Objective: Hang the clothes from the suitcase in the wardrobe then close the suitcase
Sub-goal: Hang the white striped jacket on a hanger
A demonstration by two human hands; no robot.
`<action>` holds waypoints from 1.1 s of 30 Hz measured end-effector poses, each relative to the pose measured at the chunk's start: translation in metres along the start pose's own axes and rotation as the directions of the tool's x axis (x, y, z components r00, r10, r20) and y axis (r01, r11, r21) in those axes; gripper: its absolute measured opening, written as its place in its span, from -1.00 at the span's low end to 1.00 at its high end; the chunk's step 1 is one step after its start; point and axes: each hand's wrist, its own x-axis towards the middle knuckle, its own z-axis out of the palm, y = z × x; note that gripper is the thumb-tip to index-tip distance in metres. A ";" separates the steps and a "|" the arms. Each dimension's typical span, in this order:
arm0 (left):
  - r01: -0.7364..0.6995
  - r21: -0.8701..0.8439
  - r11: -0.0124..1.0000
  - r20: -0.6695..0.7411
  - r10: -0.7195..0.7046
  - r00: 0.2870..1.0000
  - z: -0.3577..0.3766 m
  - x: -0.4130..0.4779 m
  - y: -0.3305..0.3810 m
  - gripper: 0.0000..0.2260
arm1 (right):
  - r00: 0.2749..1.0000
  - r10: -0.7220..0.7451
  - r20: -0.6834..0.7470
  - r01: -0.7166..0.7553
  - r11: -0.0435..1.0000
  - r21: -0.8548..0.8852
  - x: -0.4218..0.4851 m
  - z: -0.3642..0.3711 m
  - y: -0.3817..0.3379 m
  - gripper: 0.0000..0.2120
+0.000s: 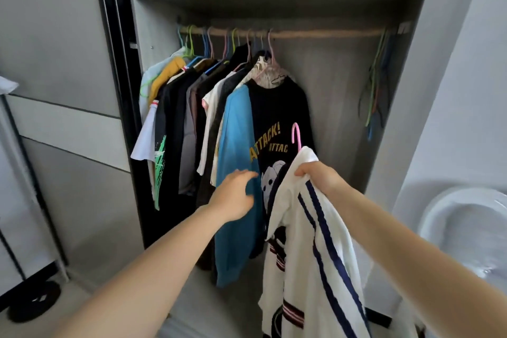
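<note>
Grip, head view: right hand (pixel 315 175) has its fingers curled round the shoulder of the white top (pixel 315 255). Left hand (pixel 236 195) holds nothing, fingers relaxed.
Top: on a pink hanger (pixel 296 134), hook up, well below the rail (pixel 329 33), in front of the black shirt (pixel 277 118).
Handling (judged): light, soft and limp, so it may slide off the hanger. Best held at the hanger neck.
Pose: both arms stretched forward. Left fingers at the blue top (pixel 236 129), contact unclear.
Suitcase: not in view.
</note>
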 end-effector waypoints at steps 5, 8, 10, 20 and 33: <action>-0.121 0.150 0.981 -0.119 0.140 0.983 -0.035 0.080 0.017 -0.48 | 0.986 -0.116 -0.118 0.130 0.983 0.126 0.050 -0.007 -0.041 -0.55; -0.094 0.210 0.973 -0.190 0.134 0.973 -0.058 0.123 0.018 -0.50 | 0.962 -0.190 -0.195 0.238 0.935 0.263 0.080 -0.001 -0.070 -0.67; -0.062 0.237 0.970 -0.263 0.126 0.957 -0.071 0.153 0.017 -0.50 | 0.940 -0.223 -0.258 0.299 0.902 0.310 0.108 0.005 -0.094 -0.58; -0.047 0.434 0.900 -0.326 0.206 0.923 -0.107 0.251 -0.006 -0.47 | 0.774 -0.383 -0.504 0.546 0.806 0.226 0.218 0.024 -0.211 -0.73; -0.107 0.432 0.895 -0.326 0.266 0.907 -0.097 0.294 -0.053 -0.56 | 0.756 -0.475 -0.452 0.481 0.870 -0.109 0.317 0.035 -0.237 -0.63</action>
